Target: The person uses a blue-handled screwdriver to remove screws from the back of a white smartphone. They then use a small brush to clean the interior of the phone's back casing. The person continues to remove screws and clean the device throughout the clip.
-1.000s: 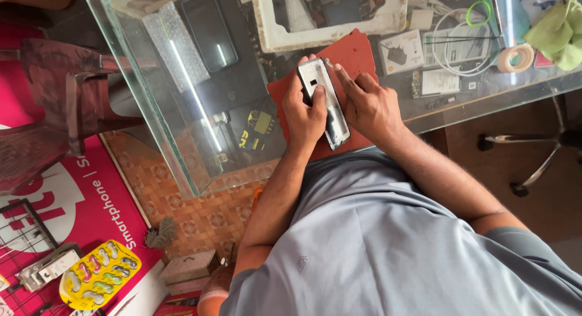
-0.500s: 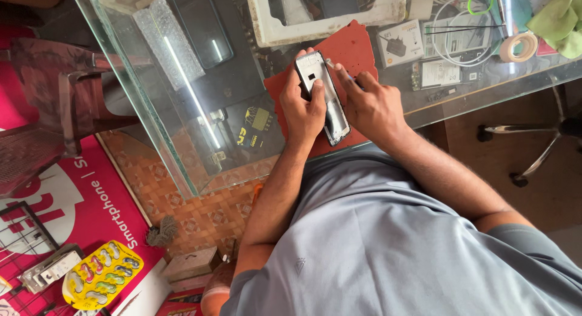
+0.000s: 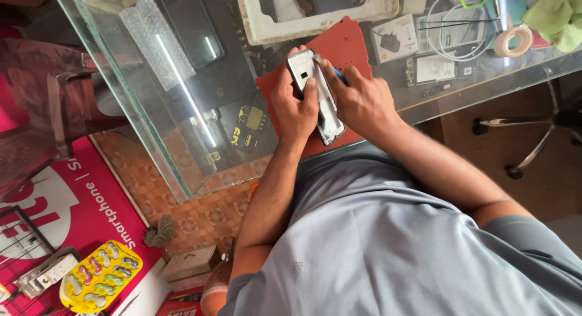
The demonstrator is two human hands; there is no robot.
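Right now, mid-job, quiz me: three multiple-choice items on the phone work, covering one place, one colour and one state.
1. Where does the phone frame lie?
A. over the red mat
B. on the floor
C. on the chair

2. What colour is the cloth at the table's far right?
A. black
B. light green
C. orange

3. How is the phone frame held?
A. lying untouched
B. by one hand only
C. by both hands

Answers: 1 A, the mat shows around and under it. 2 B, it is pale green beside the tape roll. 3 C, the left hand grips its side while the right hand presses its fingers on it.
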